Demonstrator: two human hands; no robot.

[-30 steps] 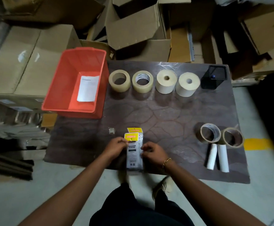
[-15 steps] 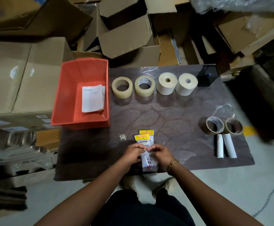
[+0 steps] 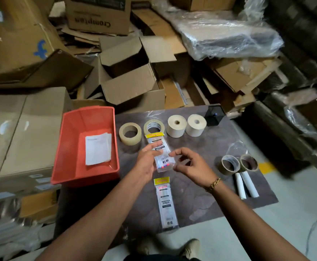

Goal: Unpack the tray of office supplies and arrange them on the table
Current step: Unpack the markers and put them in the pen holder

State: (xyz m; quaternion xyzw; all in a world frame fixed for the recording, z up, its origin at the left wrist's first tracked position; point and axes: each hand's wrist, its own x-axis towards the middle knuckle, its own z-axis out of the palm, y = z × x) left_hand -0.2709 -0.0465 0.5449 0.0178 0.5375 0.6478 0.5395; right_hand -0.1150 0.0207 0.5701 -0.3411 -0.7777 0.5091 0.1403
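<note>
On the dark marbled table (image 3: 201,210), an orange tray (image 3: 58,151) is set at 9 o'clock. Two tape rolls (image 3: 130,133) and two cream paper rolls (image 3: 176,126) are lined up at 12 o'clock, with a black holder (image 3: 213,115) at 1. Two brown-cored rolls (image 3: 229,164) and two white tubes (image 3: 239,185) are placed at 3, and a pen packet (image 3: 166,204) at 6.

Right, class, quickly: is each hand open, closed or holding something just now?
Left hand: pinches the upper pen packet between thumb and fingers.
Right hand: fingers curled beside that packet's edge; cannot tell whether it grips.
</note>
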